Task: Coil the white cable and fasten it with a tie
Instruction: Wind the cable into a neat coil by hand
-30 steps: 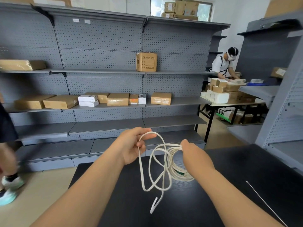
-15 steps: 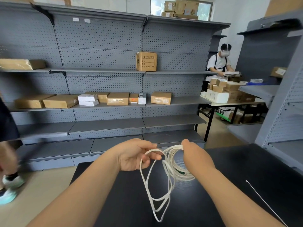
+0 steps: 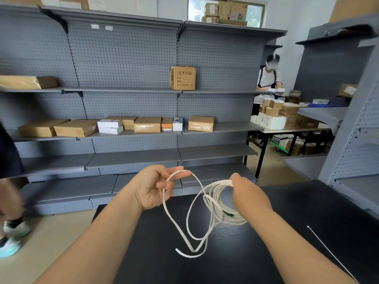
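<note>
Left hand has drawn away from the right hand, opening a wider loop of white cable.
Its thumb and fingers pinch a single strand, which arches across to the coil bunched in the right hand's closed grip. The finished turns hang below that fist over the black table. Slack drops between the hands, and the free end dangles low, possibly brushing the tabletop, though that is hard to judge. The thin white tie lies on the table well to the right, apart from both hands.
</note>
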`<state>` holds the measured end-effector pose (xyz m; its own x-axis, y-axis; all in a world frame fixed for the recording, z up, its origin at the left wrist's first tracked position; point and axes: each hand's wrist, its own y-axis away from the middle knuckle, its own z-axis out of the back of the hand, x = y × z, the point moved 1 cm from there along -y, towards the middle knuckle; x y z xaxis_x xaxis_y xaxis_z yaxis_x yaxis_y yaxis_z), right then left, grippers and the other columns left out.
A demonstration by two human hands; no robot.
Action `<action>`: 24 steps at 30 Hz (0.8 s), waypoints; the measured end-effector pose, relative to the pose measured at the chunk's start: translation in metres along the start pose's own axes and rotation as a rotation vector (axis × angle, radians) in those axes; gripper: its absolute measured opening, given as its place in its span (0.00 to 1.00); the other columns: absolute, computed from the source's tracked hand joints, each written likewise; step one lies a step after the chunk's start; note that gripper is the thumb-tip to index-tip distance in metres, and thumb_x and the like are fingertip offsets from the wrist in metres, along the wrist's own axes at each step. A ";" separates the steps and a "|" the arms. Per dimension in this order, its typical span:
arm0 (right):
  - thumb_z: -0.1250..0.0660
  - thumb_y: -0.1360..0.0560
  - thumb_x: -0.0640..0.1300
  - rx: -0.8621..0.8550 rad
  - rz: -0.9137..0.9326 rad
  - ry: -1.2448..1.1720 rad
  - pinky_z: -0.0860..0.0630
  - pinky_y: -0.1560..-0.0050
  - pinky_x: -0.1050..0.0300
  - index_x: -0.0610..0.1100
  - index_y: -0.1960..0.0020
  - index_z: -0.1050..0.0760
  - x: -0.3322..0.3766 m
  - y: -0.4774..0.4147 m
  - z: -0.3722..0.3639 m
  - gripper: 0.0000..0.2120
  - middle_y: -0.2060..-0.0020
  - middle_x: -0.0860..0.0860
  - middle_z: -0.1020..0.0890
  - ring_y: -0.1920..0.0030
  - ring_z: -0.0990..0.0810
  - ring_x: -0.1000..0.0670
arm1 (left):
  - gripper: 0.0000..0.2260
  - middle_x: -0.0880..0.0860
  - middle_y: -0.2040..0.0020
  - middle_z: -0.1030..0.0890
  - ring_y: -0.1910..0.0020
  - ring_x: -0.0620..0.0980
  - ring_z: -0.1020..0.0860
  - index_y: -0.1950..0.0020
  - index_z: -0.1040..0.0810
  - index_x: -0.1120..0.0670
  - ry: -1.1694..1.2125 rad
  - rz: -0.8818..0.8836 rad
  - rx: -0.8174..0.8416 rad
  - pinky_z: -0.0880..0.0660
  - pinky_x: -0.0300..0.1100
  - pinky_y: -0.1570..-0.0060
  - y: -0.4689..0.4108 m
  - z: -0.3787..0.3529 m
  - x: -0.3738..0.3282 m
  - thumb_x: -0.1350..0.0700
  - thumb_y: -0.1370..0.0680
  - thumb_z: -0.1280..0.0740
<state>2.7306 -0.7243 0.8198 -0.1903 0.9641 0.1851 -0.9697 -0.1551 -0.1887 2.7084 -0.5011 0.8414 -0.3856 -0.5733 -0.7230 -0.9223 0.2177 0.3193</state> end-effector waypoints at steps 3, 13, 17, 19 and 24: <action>0.48 0.25 0.29 -0.004 -0.004 0.002 0.44 0.73 0.60 0.44 0.53 0.43 0.000 0.001 0.001 0.11 0.67 0.51 0.38 0.67 0.34 0.49 | 0.11 0.53 0.47 0.17 0.87 0.41 0.43 0.47 0.25 0.62 -0.034 -0.036 -0.015 0.39 0.27 0.83 -0.001 0.002 0.003 0.61 0.24 0.44; 0.48 0.25 0.30 -0.016 -0.045 -0.011 0.44 0.73 0.60 0.44 0.53 0.41 -0.009 -0.001 0.005 0.10 0.67 0.51 0.37 0.70 0.37 0.52 | 0.07 0.55 0.64 0.16 0.82 0.41 0.27 0.53 0.25 0.60 0.022 -0.159 -0.095 0.23 0.33 0.74 0.010 -0.008 -0.003 0.65 0.23 0.43; 0.48 0.25 0.30 -0.013 -0.067 -0.016 0.44 0.73 0.59 0.44 0.54 0.41 -0.011 -0.002 0.008 0.10 0.67 0.50 0.36 0.71 0.37 0.52 | 0.09 0.52 0.57 0.15 0.88 0.41 0.41 0.46 0.25 0.60 -0.103 -0.132 -0.065 0.31 0.29 0.82 0.012 -0.007 -0.002 0.55 0.20 0.40; 0.47 0.25 0.30 -0.012 -0.070 -0.016 0.44 0.73 0.59 0.44 0.54 0.41 -0.012 -0.001 0.008 0.10 0.67 0.51 0.36 0.70 0.37 0.52 | 0.08 0.57 0.51 0.16 0.87 0.40 0.41 0.44 0.27 0.63 -0.178 -0.137 -0.064 0.30 0.29 0.80 0.012 -0.008 -0.001 0.60 0.20 0.41; 0.47 0.24 0.31 -0.006 -0.084 -0.019 0.42 0.73 0.59 0.45 0.53 0.40 -0.017 -0.002 0.006 0.10 0.67 0.51 0.35 0.70 0.36 0.53 | 0.08 0.64 0.46 0.21 0.78 0.47 0.22 0.57 0.31 0.61 -0.215 -0.128 -0.091 0.21 0.40 0.74 0.011 -0.014 0.002 0.69 0.21 0.46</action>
<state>2.7347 -0.7413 0.8229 -0.1116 0.9693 0.2189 -0.9815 -0.0730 -0.1772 2.6977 -0.5113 0.8519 -0.2717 -0.4084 -0.8714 -0.9615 0.0769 0.2638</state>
